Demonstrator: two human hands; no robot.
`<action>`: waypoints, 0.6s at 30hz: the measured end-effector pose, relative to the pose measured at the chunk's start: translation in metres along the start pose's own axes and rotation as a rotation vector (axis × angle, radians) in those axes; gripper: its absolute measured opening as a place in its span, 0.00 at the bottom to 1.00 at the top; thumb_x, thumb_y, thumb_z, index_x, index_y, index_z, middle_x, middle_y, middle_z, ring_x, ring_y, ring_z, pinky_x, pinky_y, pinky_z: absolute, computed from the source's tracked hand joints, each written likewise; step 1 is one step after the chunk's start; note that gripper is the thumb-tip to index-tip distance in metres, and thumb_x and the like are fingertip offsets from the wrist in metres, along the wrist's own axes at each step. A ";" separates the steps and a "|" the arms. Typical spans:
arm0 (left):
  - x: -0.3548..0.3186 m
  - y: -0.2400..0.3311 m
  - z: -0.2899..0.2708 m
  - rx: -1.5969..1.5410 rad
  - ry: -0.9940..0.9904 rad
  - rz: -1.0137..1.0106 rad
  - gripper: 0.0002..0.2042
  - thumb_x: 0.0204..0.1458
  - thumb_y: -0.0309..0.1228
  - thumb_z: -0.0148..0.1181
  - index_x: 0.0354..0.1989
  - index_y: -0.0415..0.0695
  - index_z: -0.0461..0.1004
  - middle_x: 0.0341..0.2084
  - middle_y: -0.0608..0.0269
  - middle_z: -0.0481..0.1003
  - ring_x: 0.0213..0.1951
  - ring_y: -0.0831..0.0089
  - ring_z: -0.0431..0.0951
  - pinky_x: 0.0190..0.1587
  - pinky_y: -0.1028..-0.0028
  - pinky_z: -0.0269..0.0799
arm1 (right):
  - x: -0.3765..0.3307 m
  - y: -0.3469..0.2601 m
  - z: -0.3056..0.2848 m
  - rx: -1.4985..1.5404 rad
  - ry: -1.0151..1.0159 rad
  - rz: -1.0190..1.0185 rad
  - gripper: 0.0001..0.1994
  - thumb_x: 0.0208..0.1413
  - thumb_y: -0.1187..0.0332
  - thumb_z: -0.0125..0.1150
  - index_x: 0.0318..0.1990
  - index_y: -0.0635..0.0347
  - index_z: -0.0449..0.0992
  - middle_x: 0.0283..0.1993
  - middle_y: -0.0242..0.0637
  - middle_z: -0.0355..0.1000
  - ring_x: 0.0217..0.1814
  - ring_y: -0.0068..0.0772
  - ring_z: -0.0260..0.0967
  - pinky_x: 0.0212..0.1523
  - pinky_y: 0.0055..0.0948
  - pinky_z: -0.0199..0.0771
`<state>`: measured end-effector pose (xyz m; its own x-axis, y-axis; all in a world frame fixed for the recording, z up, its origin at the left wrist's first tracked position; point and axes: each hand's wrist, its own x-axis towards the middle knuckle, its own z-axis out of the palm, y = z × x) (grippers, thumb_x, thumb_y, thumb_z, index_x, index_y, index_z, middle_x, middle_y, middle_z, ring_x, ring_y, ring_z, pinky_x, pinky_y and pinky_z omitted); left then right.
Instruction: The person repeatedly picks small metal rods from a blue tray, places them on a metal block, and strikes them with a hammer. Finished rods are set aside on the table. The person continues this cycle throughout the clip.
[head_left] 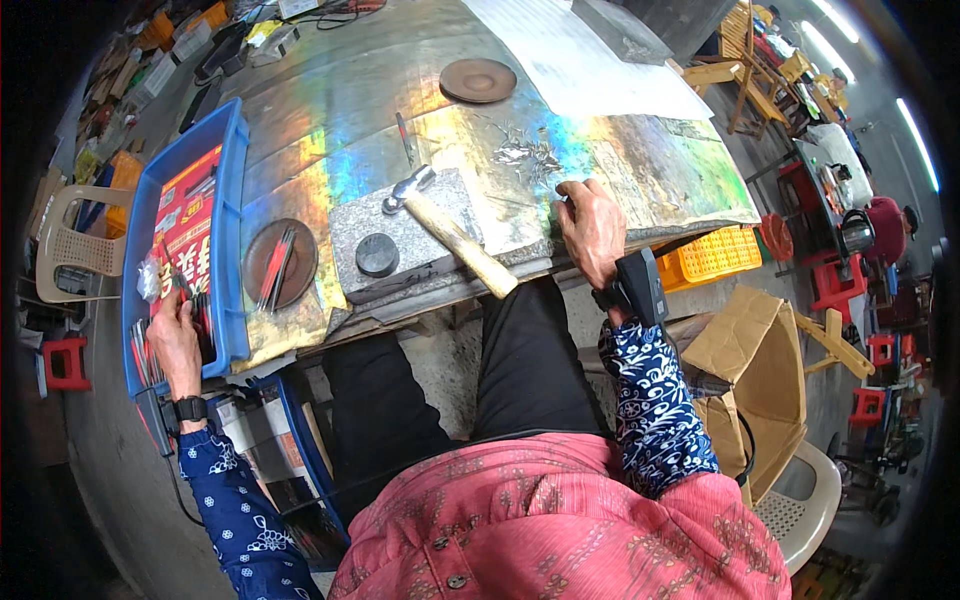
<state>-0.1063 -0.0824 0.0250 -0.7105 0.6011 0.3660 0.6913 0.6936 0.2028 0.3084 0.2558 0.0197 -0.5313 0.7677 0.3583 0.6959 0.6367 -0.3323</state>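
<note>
My left hand (177, 345) reaches into a blue plastic tray (238, 190), its fingers bent together over slim red and dark rods (206, 325); what they pinch is hidden. A crumpled clear plastic bag (149, 279) and a red printed sheet (190, 215) lie in the tray beside it. Loosely curled, my right hand (593, 230) rests at the table's near edge, with nothing showing in it. Close by are thin dark metal slivers (528, 150). Between my hands a hammer (455, 240) lies across a grey stone block (345, 225), next to a black round disc (377, 255).
A brown round dish (302, 290) holding several slim rods sits right of the tray. Farther back are another brown dish (478, 80) and a white sheet (590, 70). An open cardboard box (745, 350) and yellow basket (712, 257) stand at the right, below table height.
</note>
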 end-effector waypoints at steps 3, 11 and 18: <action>0.000 0.000 -0.001 0.003 0.000 -0.004 0.13 0.54 0.25 0.59 0.47 0.35 0.75 0.35 0.40 0.77 0.38 0.48 0.79 0.40 0.61 0.72 | 0.005 0.003 0.003 0.002 -0.014 0.012 0.09 0.53 0.70 0.60 0.41 0.60 0.78 0.35 0.45 0.71 0.39 0.49 0.71 0.41 0.40 0.70; 0.000 -0.004 0.000 0.003 0.001 0.010 0.12 0.55 0.25 0.58 0.47 0.35 0.75 0.35 0.40 0.77 0.37 0.49 0.79 0.39 0.62 0.72 | 0.014 0.012 0.011 -0.055 -0.009 0.026 0.08 0.53 0.67 0.59 0.34 0.63 0.76 0.35 0.48 0.70 0.39 0.53 0.71 0.40 0.44 0.71; -0.001 -0.003 -0.001 -0.050 -0.002 0.002 0.11 0.55 0.24 0.57 0.46 0.35 0.75 0.33 0.41 0.77 0.34 0.51 0.79 0.37 0.63 0.71 | 0.027 0.013 0.022 -0.187 -0.033 -0.011 0.07 0.51 0.69 0.60 0.28 0.63 0.75 0.33 0.46 0.71 0.35 0.50 0.72 0.37 0.42 0.72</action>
<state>-0.1073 -0.0852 0.0251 -0.7096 0.6029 0.3647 0.6981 0.6720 0.2472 0.2921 0.2865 0.0060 -0.5528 0.7648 0.3308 0.7661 0.6227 -0.1593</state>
